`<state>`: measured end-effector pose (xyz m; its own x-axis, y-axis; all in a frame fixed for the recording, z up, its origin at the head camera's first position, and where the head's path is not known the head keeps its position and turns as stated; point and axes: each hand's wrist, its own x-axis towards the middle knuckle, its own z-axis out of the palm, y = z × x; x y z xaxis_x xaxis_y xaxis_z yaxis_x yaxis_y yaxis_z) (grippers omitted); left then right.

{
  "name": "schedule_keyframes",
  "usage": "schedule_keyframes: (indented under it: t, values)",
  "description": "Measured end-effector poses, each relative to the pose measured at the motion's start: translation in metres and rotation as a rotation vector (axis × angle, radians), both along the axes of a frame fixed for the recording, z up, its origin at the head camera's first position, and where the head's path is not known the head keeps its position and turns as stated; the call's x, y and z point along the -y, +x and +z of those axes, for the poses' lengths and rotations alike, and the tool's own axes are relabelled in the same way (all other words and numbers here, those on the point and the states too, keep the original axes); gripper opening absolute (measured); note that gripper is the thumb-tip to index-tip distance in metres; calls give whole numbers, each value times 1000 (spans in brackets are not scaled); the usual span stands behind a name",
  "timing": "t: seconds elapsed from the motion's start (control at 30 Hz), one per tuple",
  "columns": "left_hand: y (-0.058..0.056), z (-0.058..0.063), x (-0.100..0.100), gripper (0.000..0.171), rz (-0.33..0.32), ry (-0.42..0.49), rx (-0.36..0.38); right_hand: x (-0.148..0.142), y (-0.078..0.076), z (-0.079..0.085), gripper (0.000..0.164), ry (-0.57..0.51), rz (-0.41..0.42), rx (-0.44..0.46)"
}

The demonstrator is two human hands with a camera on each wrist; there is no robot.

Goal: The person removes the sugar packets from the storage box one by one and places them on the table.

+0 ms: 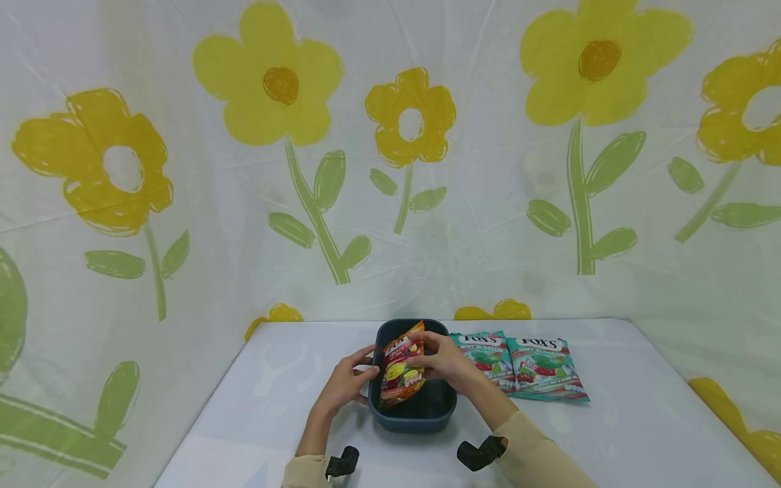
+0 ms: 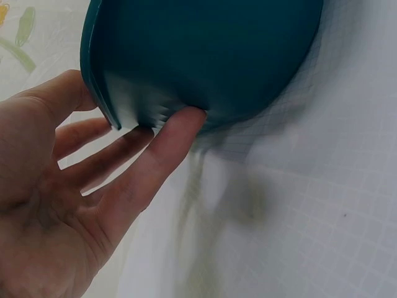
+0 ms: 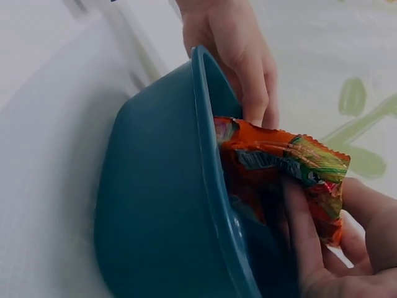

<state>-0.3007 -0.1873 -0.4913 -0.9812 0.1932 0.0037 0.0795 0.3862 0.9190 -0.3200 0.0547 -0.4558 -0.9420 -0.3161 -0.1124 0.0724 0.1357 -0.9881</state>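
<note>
A dark blue-green plastic bin (image 1: 415, 425) stands on the table, its wall filling much of the right wrist view. My left hand (image 1: 346, 381) holds the bin's left rim; in the left wrist view one finger (image 2: 167, 149) lies against the outer wall. An orange-red candy bag (image 1: 403, 373) with fruit pictures sits tilted inside the bin, partly above its rim. My right hand (image 1: 444, 362) grips this bag by its right side, and in the right wrist view fingers (image 3: 304, 230) press on its crinkled wrapper. The bag's lower end is partly hidden by the bin wall.
Two teal Fox's mint blossom candy bags lie right of the bin: the nearer one (image 1: 488, 362) is close by the bin, the other (image 1: 546, 369) beside it. The white table (image 1: 274, 379) ends at a flower-print curtain (image 1: 476, 237) behind. Black cameras (image 1: 478, 454) sit on both wrists.
</note>
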Motion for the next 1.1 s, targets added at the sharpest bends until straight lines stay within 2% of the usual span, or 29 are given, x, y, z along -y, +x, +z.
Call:
schedule_keyframes:
  t: [0.43,1.1]
  values:
    - [2,1,-1,55,9,-5,17,-9,5,-3,56,-60,-13,7]
    - [1,2,-2,56,19,-13,27,-11,7,15,58,-112,7,-3]
